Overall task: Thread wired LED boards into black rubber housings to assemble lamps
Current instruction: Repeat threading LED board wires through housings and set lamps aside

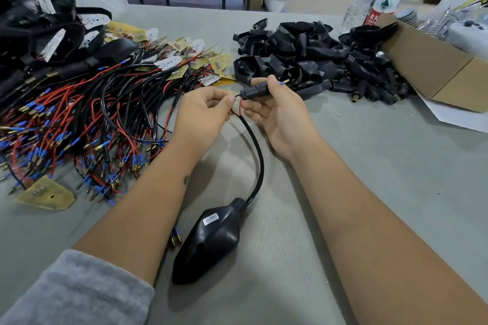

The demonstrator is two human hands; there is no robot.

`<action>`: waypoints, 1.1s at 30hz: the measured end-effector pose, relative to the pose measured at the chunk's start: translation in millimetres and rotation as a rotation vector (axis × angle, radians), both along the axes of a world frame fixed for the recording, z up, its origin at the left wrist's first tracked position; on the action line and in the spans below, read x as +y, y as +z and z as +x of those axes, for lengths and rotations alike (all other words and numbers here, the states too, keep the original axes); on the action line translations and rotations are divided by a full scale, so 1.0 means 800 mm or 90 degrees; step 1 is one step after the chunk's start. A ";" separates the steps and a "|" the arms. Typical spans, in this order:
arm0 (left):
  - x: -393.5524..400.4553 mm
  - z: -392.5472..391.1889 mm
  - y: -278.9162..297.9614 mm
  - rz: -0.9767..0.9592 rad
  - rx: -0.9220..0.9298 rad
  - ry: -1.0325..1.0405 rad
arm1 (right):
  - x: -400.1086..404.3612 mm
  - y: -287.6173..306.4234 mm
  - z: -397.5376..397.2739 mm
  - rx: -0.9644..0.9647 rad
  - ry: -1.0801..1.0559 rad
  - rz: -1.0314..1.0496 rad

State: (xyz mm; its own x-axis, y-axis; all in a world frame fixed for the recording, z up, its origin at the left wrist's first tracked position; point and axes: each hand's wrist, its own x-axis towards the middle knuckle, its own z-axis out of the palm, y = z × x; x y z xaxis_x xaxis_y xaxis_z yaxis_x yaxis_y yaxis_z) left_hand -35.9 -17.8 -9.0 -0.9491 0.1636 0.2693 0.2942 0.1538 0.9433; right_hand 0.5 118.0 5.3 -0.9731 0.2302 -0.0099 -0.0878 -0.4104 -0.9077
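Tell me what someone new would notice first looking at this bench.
Probably the two hands at the centre: the right hand grips a small black connector sleeve while the left hand pinches the wires feeding into it. Their black cable curves down to a black rubber housing lying between the forearms. Next, the tangle of red and black wired LED boards at left.

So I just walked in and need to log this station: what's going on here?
A person is assembling lamps. The right hand grips a small black connector sleeve; the left hand pinches the red wire at its end. The cable runs to a black rubber housing lying on the table. Wired LED boards and empty housings lie piled beyond.
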 end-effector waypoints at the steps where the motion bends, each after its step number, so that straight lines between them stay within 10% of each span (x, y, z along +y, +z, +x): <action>1: -0.001 0.001 0.000 0.000 0.005 0.002 | -0.001 0.001 0.001 0.000 0.002 0.004; 33: 0.002 0.012 0.008 0.011 -0.004 0.000 | -0.002 0.004 0.010 0.022 0.025 0.030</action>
State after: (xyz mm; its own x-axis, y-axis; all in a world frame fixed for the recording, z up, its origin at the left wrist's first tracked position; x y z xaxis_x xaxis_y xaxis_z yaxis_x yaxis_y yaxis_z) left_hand -26.5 -16.5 -2.4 -0.9507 0.1596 0.2658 0.2880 0.1377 0.9477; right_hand 8.4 116.5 8.9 -0.9811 0.1907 0.0343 -0.1044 -0.3710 -0.9228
